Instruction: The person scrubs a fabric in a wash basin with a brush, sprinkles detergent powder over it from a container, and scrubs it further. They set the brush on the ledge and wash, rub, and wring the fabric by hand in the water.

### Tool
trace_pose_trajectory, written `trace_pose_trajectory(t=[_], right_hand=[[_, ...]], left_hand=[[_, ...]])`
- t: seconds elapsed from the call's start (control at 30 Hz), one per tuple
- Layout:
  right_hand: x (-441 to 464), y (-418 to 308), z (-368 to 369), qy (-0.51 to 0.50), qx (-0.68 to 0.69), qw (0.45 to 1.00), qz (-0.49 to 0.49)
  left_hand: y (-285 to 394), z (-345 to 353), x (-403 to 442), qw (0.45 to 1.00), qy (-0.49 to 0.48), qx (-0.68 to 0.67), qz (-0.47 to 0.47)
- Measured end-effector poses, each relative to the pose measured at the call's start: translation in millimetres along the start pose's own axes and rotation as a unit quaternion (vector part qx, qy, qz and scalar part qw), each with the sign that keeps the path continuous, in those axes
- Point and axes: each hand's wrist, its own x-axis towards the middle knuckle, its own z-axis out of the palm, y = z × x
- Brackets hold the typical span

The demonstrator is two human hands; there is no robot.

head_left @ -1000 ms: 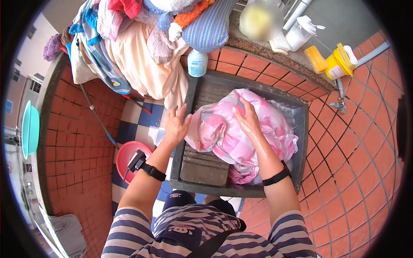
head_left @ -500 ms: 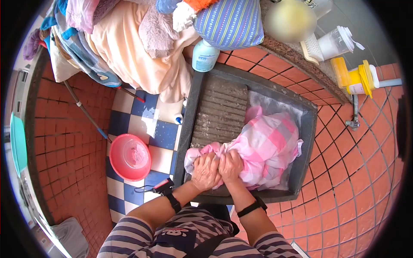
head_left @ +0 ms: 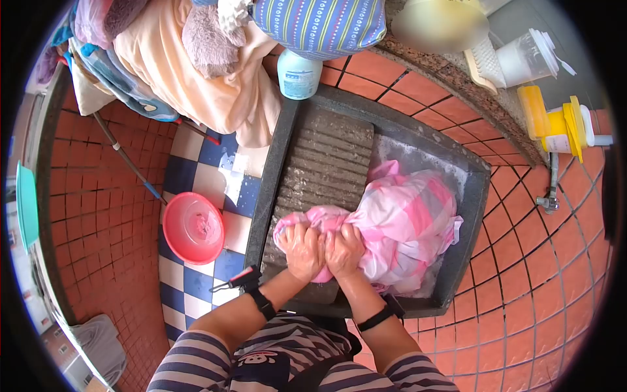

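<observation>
A dark stone laundry sink (head_left: pixel 271 173) with a ridged washboard (head_left: pixel 326 157) fills the frame's centre, a pink-and-white checked cloth (head_left: pixel 411 215) lying across washboard and sudsy basin. A pale blue bottle (head_left: pixel 299 75) stands at its upper-left corner. At upper right, a granite counter (head_left: pixel 434 64) carries a scrubbing brush (head_left: pixel 481 62); at left, blue-and-white floor tiles (head_left: pixel 196 173) hold a pink tub (head_left: pixel 173 238).

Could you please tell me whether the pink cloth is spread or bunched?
Bunched: the pink cloth lies heaped, one part gripped by left hand and right hand.
</observation>
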Motion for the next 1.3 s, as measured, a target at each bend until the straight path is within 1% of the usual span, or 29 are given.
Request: trace_pose_trajectory(t=[0.03, 0.07, 0.1, 0.13, 0.17, 0.27, 0.3, 0.33, 0.37, 0.43, 0.47, 0.5, 0.53, 0.6, 0.63, 0.7, 0.77, 0.8, 0.83, 0.9, 0.93, 0.97, 1.0, 1.03, 1.07, 1.1, 1.17, 1.23, 1.3], right_hand=[[38.1, 22.5, 23.3, 0.080, -0.010, 0.997, 0.006], [78.2, 39.6, 33.6, 0.010, -0.069, 0.994, 0.082], [111.8, 51.4, 41.3, -0.033, -0.137, 0.979, 0.144], [135.6, 64.3, 50.7, 0.044, -0.149, 0.983, 0.094], [139.6, 71.8, 54.4, 0.112, -0.161, 0.979, 0.047], [79.6, 18.5, 14.8, 0.019, -0.035, 0.996, 0.084], [38.2, 5.2, 6.9, 0.022, -0.005, 0.999, 0.050], [2.9, -7.1, -6.3, 0.021, 0.027, 0.999, 0.024], [-24.8, -18.8, -17.3, 0.007, 0.044, 0.998, 0.038], [-30.5, -23.4, -15.9, 0.007, 0.059, 0.996, 0.061], [-2.4, -9.8, -1.2, 0.009, 0.055, 0.997, 0.046], [29.2, 4.9, 15.4, 0.011, 0.052, 0.998, 0.031], [69.4, 21.4, 30.0, 0.025, 0.020, 0.998, 0.050], [137.6, 51.6, 52.2, 0.099, -0.046, 0.993, 0.043], [149.4, 59.5, 62.2, 0.100, -0.056, 0.990, 0.077], [137.0, 52.4, 56.8, 0.109, -0.099, 0.987, 0.062], [77.0, 9.9, 27.7, 0.074, -0.051, 0.991, 0.096], [35.0, -7.0, 14.1, 0.048, 0.011, 0.994, 0.094], [4.1, -23.8, -9.1, 0.013, 0.001, 0.998, 0.054], [-34.3, -37.6, -23.4, -0.022, 0.036, 0.997, 0.063], [-27.6, -23.5, -8.0, 0.009, 0.058, 0.998, 0.015], [9.0, -1.8, 9.2, 0.000, 0.076, 0.997, -0.019], [46.4, 17.2, 36.3, 0.003, 0.043, 0.998, 0.034], [94.2, 28.6, 47.1, 0.030, 0.028, 0.997, 0.058], [135.7, 44.2, 56.0, 0.091, -0.026, 0.995, 0.025], [153.0, 56.5, 69.1, 0.094, -0.056, 0.993, 0.053], [141.1, 52.2, 69.5, 0.102, -0.094, 0.989, 0.052], [100.7, 26.9, 43.6, 0.073, -0.052, 0.991, 0.096], [29.4, -7.7, 6.5, 0.018, 0.045, 0.997, 0.052]], left_hand=[[1.5, 15.2, 55.4, 0.999, 0.022, 0.023, 0.013], [-2.4, 34.9, 103.6, 0.998, -0.033, 0.051, -0.021], [-5.8, 57.0, 140.4, 0.999, -0.004, 0.043, -0.025], [-4.4, 63.7, 170.6, 0.997, 0.034, 0.058, -0.027], [-8.8, 64.1, 182.9, 0.991, 0.103, 0.075, 0.038], [-2.7, 23.3, 110.6, 0.997, 0.060, 0.035, 0.017], [-4.9, 6.5, 63.7, 0.999, 0.033, 0.004, -0.010], [-10.4, -6.2, 18.2, 0.997, 0.026, -0.065, -0.016], [-8.0, -22.9, -20.1, 0.989, -0.021, -0.127, -0.072], [-6.3, -16.0, -17.4, 0.995, -0.026, -0.080, -0.055], [-6.9, -4.6, -4.9, 0.999, -0.018, -0.035, -0.027], [-11.6, 11.6, 43.8, 0.998, 0.045, 0.002, 0.032], [-6.7, 21.3, 90.8, 0.999, -0.008, 0.034, -0.023], [-22.5, 59.8, 167.4, 0.997, 0.061, 0.043, 0.024], [-21.1, 70.6, 184.7, 0.996, 0.050, 0.073, 0.000], [-17.8, 58.3, 169.0, 0.990, 0.122, 0.064, 0.013], [-11.8, 17.7, 106.8, 0.997, 0.062, 0.051, 0.010], [-16.8, 5.5, 59.3, 0.998, 0.019, -0.062, -0.022], [-10.0, -20.6, 17.9, 0.991, -0.019, -0.132, -0.029], [4.1, -39.5, -27.4, 0.985, -0.031, -0.160, -0.057], [-2.0, -26.9, -18.6, 0.992, -0.022, -0.121, -0.029], [-6.0, -6.7, 14.7, 0.998, -0.001, -0.065, -0.028], [-10.3, 16.8, 65.7, 0.999, 0.027, -0.010, -0.046], [-13.1, 28.4, 117.4, 0.998, 0.018, -0.003, -0.056], [-16.6, 48.5, 154.1, 0.998, 0.057, -0.002, -0.016], [-20.6, 62.2, 178.2, 0.996, 0.082, 0.024, -0.017], [-22.9, 63.5, 174.4, 0.996, 0.063, 0.027, -0.052], [-10.4, 27.3, 130.5, 0.997, 0.066, 0.035, -0.016], [-8.6, -12.5, 45.8, 0.996, -0.003, -0.083, -0.035]])
